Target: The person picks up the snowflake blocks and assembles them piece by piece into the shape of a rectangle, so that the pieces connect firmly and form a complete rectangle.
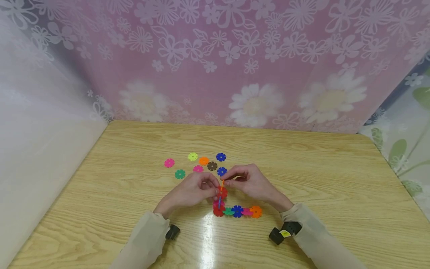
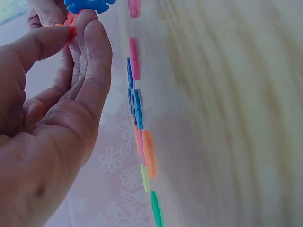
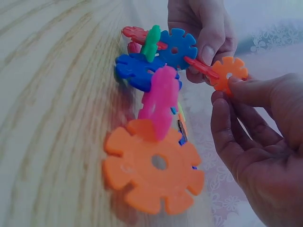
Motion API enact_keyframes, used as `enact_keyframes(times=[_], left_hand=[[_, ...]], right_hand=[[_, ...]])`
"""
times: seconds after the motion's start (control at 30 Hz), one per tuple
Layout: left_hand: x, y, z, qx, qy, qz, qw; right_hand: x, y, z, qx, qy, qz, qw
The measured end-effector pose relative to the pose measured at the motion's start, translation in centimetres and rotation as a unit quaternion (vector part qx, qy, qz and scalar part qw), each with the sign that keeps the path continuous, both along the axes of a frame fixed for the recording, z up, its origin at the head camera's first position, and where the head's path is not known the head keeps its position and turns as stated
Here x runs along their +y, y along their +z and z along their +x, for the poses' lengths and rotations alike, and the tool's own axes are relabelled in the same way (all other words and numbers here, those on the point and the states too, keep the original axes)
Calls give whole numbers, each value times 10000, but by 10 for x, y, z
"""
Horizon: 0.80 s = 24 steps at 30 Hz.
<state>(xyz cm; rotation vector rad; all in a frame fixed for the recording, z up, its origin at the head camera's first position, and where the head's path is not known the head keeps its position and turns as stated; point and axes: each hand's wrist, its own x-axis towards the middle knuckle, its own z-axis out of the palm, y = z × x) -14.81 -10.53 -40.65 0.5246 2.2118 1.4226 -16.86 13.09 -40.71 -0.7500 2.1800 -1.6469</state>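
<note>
In the head view, my left hand (image 1: 193, 191) pinches a red notched plastic disc (image 1: 222, 193) between thumb and fingers. My right hand (image 1: 252, 183) pinches an orange disc (image 3: 232, 68) by its rim; its notch meets the red disc. Below the red one, a blue disc (image 3: 179, 49) joins it to a row of linked discs on the table. That row holds a red disc (image 1: 218, 211), a green disc (image 1: 228, 211), a blue disc (image 1: 237, 211), a pink disc (image 1: 246, 212) and, at its right end, another orange disc (image 1: 256, 212).
Several loose discs lie beyond the hands on the wooden table (image 1: 117, 194), among them a green disc (image 1: 180, 174), a yellow disc (image 1: 193, 156) and a brown disc (image 1: 212, 166). A pink flowered curtain (image 1: 201, 82) hangs behind the table's far edge.
</note>
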Motion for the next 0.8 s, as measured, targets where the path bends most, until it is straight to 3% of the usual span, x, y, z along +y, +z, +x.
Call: enact_keyframes(times=[0.17, 0.5, 0.8], left_hand=[[0, -1, 0, 14, -89, 26, 10000], [-2, 0, 0, -459, -216, 115, 9986], [-2, 0, 1, -656, -345, 56, 9972]], right_hand=[[0, 1, 1, 14, -10, 91, 10000], [-1, -3, 1, -20, 26, 89, 10000], [-3, -1, 1, -127, -16, 236, 9996]])
